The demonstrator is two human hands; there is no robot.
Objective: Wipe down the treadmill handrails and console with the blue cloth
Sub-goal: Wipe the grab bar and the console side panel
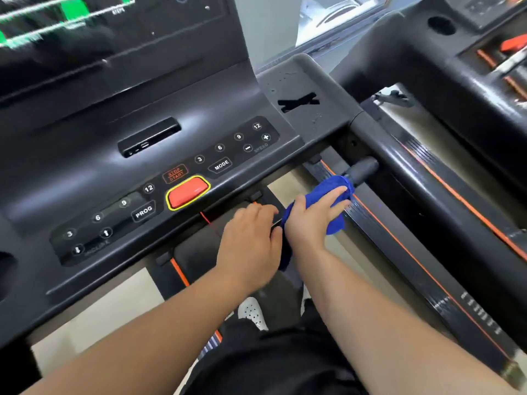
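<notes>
Here the treadmill console [119, 155] fills the upper left, its red stop button [188, 192] near the front edge. The right handrail [405, 163] runs down the right side, with a short black grip [363, 169] jutting from it. The right hand [310, 220] is clamped on the blue cloth [332, 189], which is wrapped over the grip's inner end. The left hand [249, 246] sits just beside it, fingers curled; what it holds cannot be told
</notes>
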